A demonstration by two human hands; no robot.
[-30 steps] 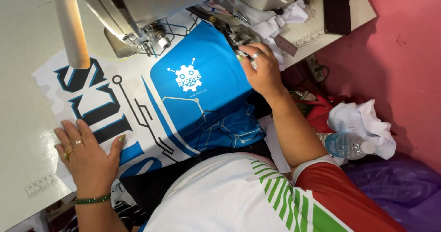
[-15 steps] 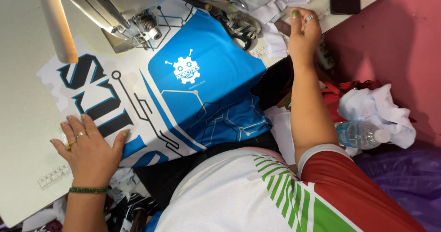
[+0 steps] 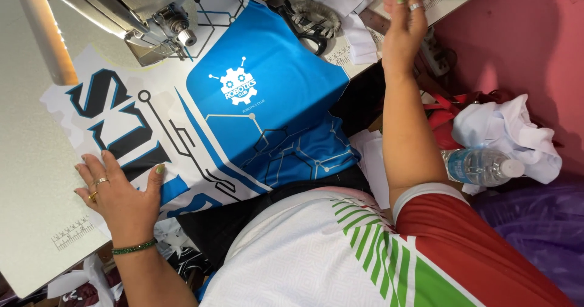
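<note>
One clear water bottle (image 3: 480, 166) is seen beside white cloth (image 3: 511, 134), its contents not discernible; one blue-and-white printed jersey panel (image 3: 243, 112) is spread on the tabletop (image 3: 30, 161) under one sewing machine (image 3: 128, 9); the left hand (image 3: 118, 194) is pressed flat on it, released; the right hand (image 3: 401, 27), raised higher than before, is loosely curled, empty.

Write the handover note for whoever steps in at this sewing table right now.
Left hand: flat on the printed blue and white fabric panel, pinning its near edge to the table.
Right hand: raised over the table's far edge near the white scraps, not clearly holding anything.
Fabric lies spread with one edge at the sewing machine. Scissors lie beyond it.
Done: panel laid out. Left: no fresh seam visible.
</note>
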